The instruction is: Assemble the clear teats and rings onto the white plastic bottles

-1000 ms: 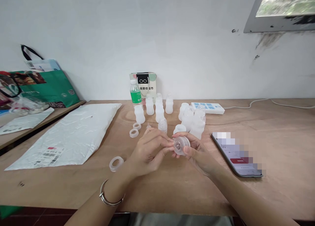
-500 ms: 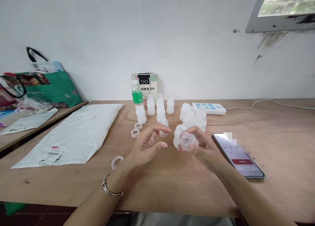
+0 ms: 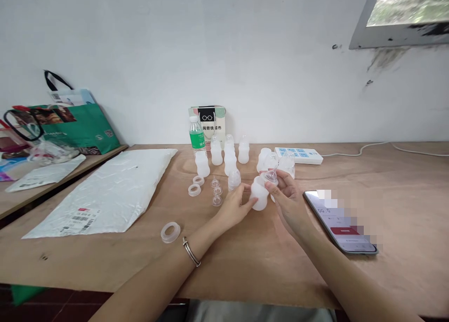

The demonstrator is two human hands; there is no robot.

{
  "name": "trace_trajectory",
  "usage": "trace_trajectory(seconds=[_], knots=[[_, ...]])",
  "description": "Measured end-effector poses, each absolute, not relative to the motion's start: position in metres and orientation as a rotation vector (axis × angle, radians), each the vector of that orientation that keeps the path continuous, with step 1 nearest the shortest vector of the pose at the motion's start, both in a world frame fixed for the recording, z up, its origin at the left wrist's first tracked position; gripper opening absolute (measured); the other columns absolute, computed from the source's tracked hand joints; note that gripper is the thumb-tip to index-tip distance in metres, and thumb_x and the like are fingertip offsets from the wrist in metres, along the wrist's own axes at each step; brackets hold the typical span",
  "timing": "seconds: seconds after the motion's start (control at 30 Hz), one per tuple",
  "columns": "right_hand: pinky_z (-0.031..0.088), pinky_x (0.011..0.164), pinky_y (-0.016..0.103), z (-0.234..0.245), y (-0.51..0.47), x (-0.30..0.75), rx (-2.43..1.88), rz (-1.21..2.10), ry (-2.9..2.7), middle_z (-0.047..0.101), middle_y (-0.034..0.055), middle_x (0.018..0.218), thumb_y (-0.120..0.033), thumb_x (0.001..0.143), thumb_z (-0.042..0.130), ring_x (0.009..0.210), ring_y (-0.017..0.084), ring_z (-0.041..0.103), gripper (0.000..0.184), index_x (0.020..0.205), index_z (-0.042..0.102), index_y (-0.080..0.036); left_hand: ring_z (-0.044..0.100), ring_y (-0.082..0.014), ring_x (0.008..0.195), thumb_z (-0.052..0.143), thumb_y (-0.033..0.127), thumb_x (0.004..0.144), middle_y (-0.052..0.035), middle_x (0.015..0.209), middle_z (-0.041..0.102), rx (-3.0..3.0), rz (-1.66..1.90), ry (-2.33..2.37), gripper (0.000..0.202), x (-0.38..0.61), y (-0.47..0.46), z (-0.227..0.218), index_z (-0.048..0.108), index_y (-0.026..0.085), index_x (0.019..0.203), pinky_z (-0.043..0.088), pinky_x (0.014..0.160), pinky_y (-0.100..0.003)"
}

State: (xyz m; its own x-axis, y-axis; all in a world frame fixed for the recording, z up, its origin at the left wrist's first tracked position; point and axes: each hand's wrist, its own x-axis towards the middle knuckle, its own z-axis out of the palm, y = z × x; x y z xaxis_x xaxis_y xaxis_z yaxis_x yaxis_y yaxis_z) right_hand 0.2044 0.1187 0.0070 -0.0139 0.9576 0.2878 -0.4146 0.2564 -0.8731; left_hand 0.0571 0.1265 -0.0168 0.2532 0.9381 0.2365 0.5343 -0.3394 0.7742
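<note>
My right hand [image 3: 288,191] pinches a clear bottle nipple [image 3: 271,175] seated in a collar ring, tip upward. It is at the mouth of a frosted white baby bottle [image 3: 258,195]; whether they touch I cannot tell. My left hand [image 3: 236,205] closes on that bottle's left side, thumb in front and fingers partly hidden behind. Just left of this hand stands a bottle with a clear dome cap [image 3: 234,179]. Several loose clear nipples [image 3: 216,200] lie in a row beside it. Farther left are collar rings [image 3: 194,189], with another ring [image 3: 170,232] nearer me.
Capped bottles [image 3: 243,150] stand toward the wall beside a water bottle [image 3: 197,137] and a paper bag [image 3: 219,121]. Clear dome caps [image 3: 287,161] and a power strip [image 3: 308,156] are behind my right hand. A phone [image 3: 340,224] lies right, a white mailer [image 3: 115,191] left.
My left hand has moved right from open air onto the bottle. My right hand has brought the nipple and ring up to that bottle's mouth, turning the nipple tip upward.
</note>
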Motion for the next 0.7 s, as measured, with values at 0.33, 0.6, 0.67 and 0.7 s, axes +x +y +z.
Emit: trace_trajectory(seconds=[0.33, 0.6, 0.67, 0.7], knots=[[0.043, 0.096, 0.041, -0.005, 0.125, 0.195, -0.741, 1.282, -0.949, 0.068, -0.0001, 0.101, -0.036, 0.064, 0.077, 0.101, 0.019, 0.061, 0.035, 0.094, 0.063, -0.028, 0.038, -0.024, 0.13, 0.063, 0.024, 0.077, -0.0153, 0.139, 0.042, 1.891, 1.124, 0.944, 0.072, 0.068, 0.127, -0.032, 0.022, 0.021, 0.136, 0.03, 0.107, -0.046], [0.044, 0.093, 0.037, -0.003, 0.109, 0.2, -0.638, 1.159, -1.062, 0.066, -0.0002, 0.105, -0.037, 0.072, 0.071, 0.101, 0.018, 0.06, 0.031, 0.101, 0.061, -0.031, 0.064, -0.0214, 0.079, 0.036, 0.035, 0.092, -0.0087, 0.095, 0.067, 2.331, 0.747, 1.499, 0.05, 0.078, 0.126, -0.012, 0.026, 0.019, 0.138, 0.05, 0.069, -0.035], [0.043, 0.093, 0.038, -0.001, 0.108, 0.202, -0.625, 1.142, -1.058, 0.067, 0.0001, 0.104, -0.037, 0.074, 0.069, 0.102, 0.018, 0.06, 0.03, 0.101, 0.06, -0.031, 0.065, -0.023, 0.073, 0.028, 0.033, 0.094, -0.0085, 0.084, 0.068, 2.523, 0.535, 1.582, 0.042, 0.083, 0.128, -0.005, 0.038, 0.017, 0.132, 0.05, 0.063, -0.034], [0.044, 0.092, 0.039, -0.001, 0.108, 0.203, -0.622, 1.139, -1.049, 0.067, 0.0002, 0.103, -0.037, 0.075, 0.068, 0.101, 0.019, 0.06, 0.029, 0.102, 0.06, -0.031, 0.065, -0.0244, 0.074, 0.029, 0.032, 0.094, -0.01, 0.084, 0.068, 2.572, 0.485, 1.602, 0.04, 0.086, 0.129, -0.002, 0.043, 0.015, 0.128, 0.049, 0.063, -0.035]])
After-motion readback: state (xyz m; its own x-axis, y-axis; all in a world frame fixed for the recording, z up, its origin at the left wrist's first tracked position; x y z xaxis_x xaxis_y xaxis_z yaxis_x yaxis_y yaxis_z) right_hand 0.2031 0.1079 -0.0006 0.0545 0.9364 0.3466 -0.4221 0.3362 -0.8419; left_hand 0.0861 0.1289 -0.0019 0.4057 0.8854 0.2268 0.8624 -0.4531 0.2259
